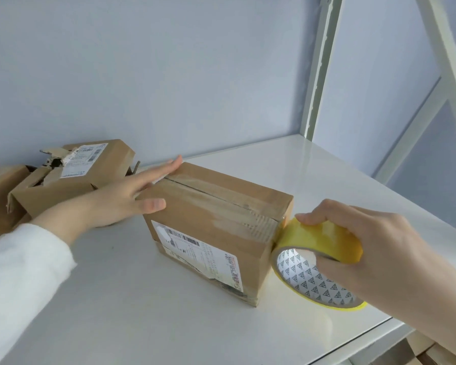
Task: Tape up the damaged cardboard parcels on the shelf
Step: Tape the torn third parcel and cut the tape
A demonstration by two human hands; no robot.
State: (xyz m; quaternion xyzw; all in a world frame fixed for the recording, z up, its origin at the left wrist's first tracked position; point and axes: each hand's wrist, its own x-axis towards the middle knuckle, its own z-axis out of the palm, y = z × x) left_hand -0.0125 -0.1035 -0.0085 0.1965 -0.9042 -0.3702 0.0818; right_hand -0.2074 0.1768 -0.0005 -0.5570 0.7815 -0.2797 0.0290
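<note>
White sleeve (19, 280): at the bottom left, closest of all. It covers the left arm.
Right grip (374, 248): curled round the tape roll (327, 238) and holding it, with part of the grip inside the hole.
Tape roll: yellow outside, white inside with little grey triangles. It stands on its edge and touches the right end of the parcel (216, 214), low down by the near corner.
Parcel: a brown box in the middle of the white shelf (142, 299). A pale strip runs along the crack on its top. A white label (200, 256) with bar codes is on the near side.
Left grip (121, 198): wide and flat. The straight fingers lie on the far left end of the parcel top, and the thumb rests on the near side.
Torn parcel (71, 175): behind the left grip, near the blue wall (169, 61), with a ripped top.
Third parcel (0, 191): at the left edge, just beside the torn parcel, only partly seen.
Post (319, 75): a white shelf post stands at the back right corner.
</note>
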